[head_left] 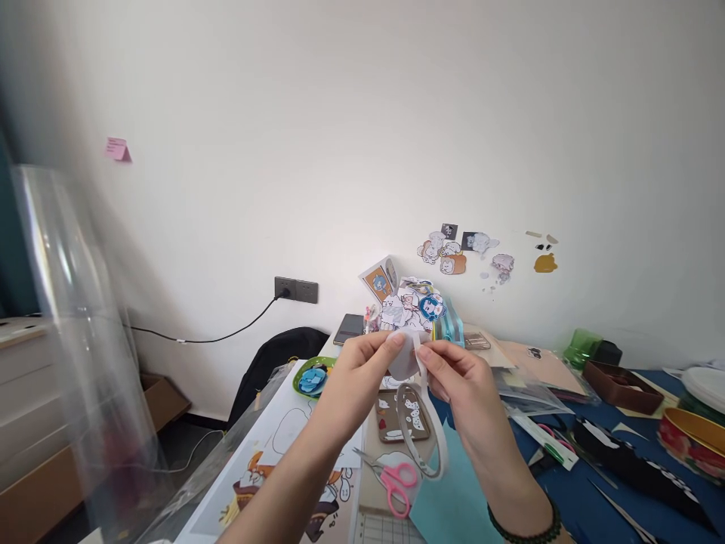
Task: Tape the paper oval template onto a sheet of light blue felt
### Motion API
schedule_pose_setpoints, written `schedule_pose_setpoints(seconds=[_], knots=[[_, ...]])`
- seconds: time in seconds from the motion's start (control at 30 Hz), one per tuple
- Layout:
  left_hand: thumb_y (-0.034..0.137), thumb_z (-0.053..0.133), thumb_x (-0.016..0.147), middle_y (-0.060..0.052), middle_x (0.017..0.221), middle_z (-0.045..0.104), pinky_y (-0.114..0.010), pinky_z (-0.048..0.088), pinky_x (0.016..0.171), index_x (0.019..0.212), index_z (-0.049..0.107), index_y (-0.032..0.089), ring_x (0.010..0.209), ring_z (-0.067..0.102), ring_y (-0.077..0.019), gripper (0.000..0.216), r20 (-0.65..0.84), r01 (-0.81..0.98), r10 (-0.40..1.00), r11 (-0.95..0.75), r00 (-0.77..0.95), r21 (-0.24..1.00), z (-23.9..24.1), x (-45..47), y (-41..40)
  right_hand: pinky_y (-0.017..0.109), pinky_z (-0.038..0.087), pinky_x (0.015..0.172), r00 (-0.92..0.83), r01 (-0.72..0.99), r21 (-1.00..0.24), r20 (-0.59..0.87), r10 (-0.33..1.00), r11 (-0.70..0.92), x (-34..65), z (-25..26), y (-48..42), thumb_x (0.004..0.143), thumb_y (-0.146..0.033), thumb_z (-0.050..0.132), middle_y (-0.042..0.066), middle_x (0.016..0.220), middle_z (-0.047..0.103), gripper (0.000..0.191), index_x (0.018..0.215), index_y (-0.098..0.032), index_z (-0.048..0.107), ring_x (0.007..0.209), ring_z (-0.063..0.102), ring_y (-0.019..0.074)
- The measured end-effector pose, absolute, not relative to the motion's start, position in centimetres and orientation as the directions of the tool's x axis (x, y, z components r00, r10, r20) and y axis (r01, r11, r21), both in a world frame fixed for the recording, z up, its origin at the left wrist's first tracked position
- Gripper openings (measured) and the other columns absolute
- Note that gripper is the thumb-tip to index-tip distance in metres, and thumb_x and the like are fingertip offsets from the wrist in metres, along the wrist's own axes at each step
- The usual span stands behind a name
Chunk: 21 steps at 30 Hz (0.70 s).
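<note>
My left hand (365,370) pinches a small whitish paper cutout (403,363) between thumb and fingers. From the other side, my right hand (461,378) grips the end of a narrow white tape strip that lies against the cutout's right edge. The strip runs down to a roll of tape (440,453), which hangs tilted below both hands. Beneath the roll are pink-handled scissors (399,483), with blades pointing left, and a brown case with white cartoon figures (388,427). A light-blue sheet (453,491) lies under my right forearm.
A green dish with blue pieces (311,380) sits left of my hands. Printed cartoon sheets (226,491) lie at the front left. Paper cutouts (408,306) are piled by the wall. On the right are a brown box (620,387), a red tin (694,446) and a black cutout (634,465).
</note>
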<state>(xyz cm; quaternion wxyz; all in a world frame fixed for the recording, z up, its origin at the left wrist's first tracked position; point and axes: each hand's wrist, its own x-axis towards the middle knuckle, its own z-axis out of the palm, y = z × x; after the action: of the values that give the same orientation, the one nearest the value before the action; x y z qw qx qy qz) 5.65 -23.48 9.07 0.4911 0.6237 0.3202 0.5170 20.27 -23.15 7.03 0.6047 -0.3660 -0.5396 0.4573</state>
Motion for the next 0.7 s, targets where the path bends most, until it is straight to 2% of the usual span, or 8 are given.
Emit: schedule_pose_setpoints(seconds=[0.2, 0.33, 0.53, 0.7], knots=[[0.046, 0.053, 0.087, -0.002, 0.068, 0.058, -0.028, 0.044, 0.071, 0.082, 0.07, 0.014, 0.071, 0.054, -0.0153, 0.036, 0.334, -0.084, 0.91, -0.324, 0.245, 0.942, 9.2, 5.8, -23.5, 0.02, 0.025, 0.045, 0.005, -0.168, -0.934, 0.319, 0.948, 0.315, 20.3, 7.1, -23.1, 0.071, -0.046, 0.073, -0.007, 0.049, 0.03, 0.027, 0.072, -0.019, 0.07, 0.048, 0.023, 0.0057], [0.043, 0.055, 0.086, -0.003, 0.069, 0.065, -0.023, 0.044, 0.064, 0.086, 0.072, 0.014, 0.067, 0.056, -0.0134, 0.034, 0.354, -0.093, 0.907, -0.341, 0.227, 0.935, 9.2, 6.1, -23.6, 0.021, 0.024, 0.045, 0.006, -0.178, -0.935, 0.309, 0.951, 0.306, 20.2, 7.1, -23.1, 0.071, -0.046, 0.073, -0.007, 0.05, 0.03, 0.027, 0.072, -0.019, 0.07, 0.047, 0.022, 0.0053], [0.033, 0.067, 0.08, -0.004, 0.082, 0.074, -0.022, 0.049, 0.074, 0.091, 0.075, 0.018, 0.085, 0.066, -0.0166, 0.02, 0.383, -0.12, 0.912, -0.368, 0.145, 0.922, 9.4, 6.8, -24.1, 0.021, 0.021, 0.044, -0.006, -0.181, -0.935, 0.31, 0.951, 0.304, 20.2, 7.0, -23.2, 0.072, -0.045, 0.073, -0.007, 0.055, 0.032, 0.026, 0.076, -0.02, 0.071, 0.048, 0.021, 0.005], [0.033, 0.067, 0.079, -0.002, 0.077, 0.074, -0.02, 0.049, 0.067, 0.083, 0.075, 0.017, 0.077, 0.066, -0.015, 0.018, 0.407, -0.055, 0.911, -0.404, 0.065, 0.913, 9.2, 7.1, -24.0, 0.022, 0.021, 0.045, -0.019, -0.182, -0.938, 0.303, 0.953, 0.295, 20.2, 6.7, -23.1, 0.073, -0.044, 0.072, -0.006, 0.055, 0.033, 0.025, 0.079, -0.02, 0.072, 0.048, 0.021, 0.0054]])
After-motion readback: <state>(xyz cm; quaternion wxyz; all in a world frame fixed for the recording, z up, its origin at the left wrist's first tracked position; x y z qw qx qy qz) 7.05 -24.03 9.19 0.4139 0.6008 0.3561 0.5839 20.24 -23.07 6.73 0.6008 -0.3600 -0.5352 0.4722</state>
